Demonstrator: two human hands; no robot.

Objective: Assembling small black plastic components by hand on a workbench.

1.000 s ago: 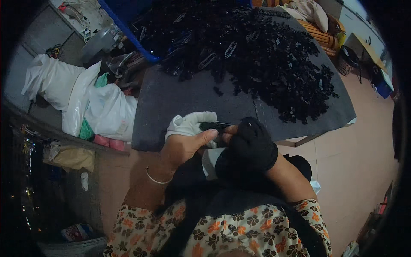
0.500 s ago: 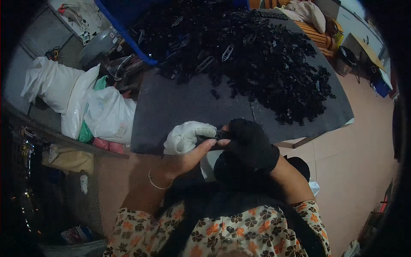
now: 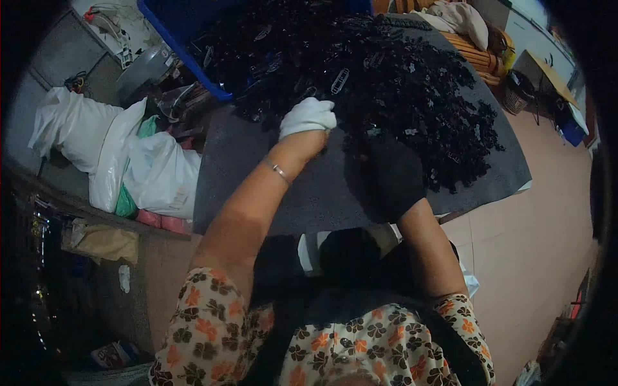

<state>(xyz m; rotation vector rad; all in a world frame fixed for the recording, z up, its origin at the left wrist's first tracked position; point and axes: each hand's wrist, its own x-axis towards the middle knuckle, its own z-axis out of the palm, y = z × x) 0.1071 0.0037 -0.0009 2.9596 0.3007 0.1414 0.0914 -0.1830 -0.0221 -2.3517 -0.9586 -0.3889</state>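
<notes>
Left hand (image 3: pixel 308 117): we reach its white glove to the black clip pile's (image 3: pixel 399 83) near edge, grip state unclear.
Right hand (image 3: pixel 394 174): black-gloved, beside the pile on the table (image 3: pixel 257 186), grip unclear.

**Around the dark work mat**

Well left of the fingers, white plastic sacks (image 3: pixel 112 154) slump against a green bag (image 3: pixel 127 202). Beyond the fingertips sits a blue crate (image 3: pixel 187 38). Far right of them, a cardboard box (image 3: pixel 537 71) rests on the tiled floor (image 3: pixel 534 257).
</notes>
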